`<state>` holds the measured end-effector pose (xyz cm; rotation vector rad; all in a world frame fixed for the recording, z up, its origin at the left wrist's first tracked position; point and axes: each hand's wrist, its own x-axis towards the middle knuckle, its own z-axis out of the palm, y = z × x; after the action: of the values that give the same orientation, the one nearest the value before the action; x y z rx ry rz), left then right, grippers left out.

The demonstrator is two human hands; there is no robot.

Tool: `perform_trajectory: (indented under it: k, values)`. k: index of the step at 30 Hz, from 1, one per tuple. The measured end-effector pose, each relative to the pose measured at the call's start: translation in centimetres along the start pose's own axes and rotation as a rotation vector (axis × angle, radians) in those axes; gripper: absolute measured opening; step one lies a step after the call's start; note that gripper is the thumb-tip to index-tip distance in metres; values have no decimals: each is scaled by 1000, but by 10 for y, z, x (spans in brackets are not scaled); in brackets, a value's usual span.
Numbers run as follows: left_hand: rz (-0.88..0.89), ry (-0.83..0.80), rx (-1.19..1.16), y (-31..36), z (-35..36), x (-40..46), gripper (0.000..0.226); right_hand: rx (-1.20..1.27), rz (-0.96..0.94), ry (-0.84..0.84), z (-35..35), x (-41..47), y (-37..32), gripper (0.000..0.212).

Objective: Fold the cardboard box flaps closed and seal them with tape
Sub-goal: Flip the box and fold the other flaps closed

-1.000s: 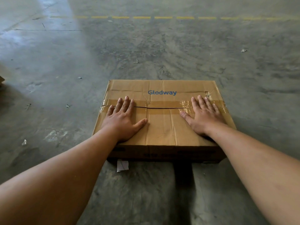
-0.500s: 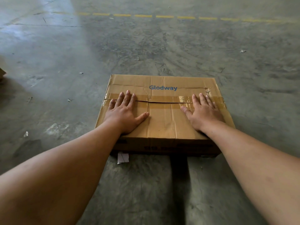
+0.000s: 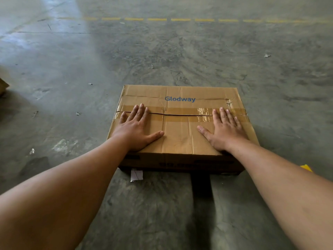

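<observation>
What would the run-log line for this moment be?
stage: flaps folded shut | left hand: flat on box top | right hand: flat on box top | seam: old tape, split

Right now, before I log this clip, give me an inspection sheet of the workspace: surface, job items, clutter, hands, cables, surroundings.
Surface: concrete floor, scuffed and stained.
Job's things: cardboard box, flaps folded flat; seam open along old brown tape; no tape roll seen.
Clutter: paper scrap at the box's near edge; small bits of litter on the floor.
Hands: left hand and right hand flat on the near flap, fingers straight.
Cables: nothing seen.
Surroundings: dashed yellow line beyond; another cardboard corner at far left.
</observation>
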<state>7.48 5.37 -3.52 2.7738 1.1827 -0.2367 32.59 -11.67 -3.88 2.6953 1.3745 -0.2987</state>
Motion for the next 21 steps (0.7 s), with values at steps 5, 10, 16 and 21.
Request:
perform_trajectory:
  k: [5,10,16,21]
  values:
    - [-21,9,-6,3,1,-1,113,4,6,-2,0,-1,-1,100]
    - [-43,2,-23,5,1,-2,113,-7,13,11,-1,-4,-1,100]
    - [-98,-16,-39,12,-3,-11,108,-11,61,9,-10,-15,-11,97]
    - [-102,-135,31,14,-22,-8,110,10,108,-123,-34,-17,-12,95]
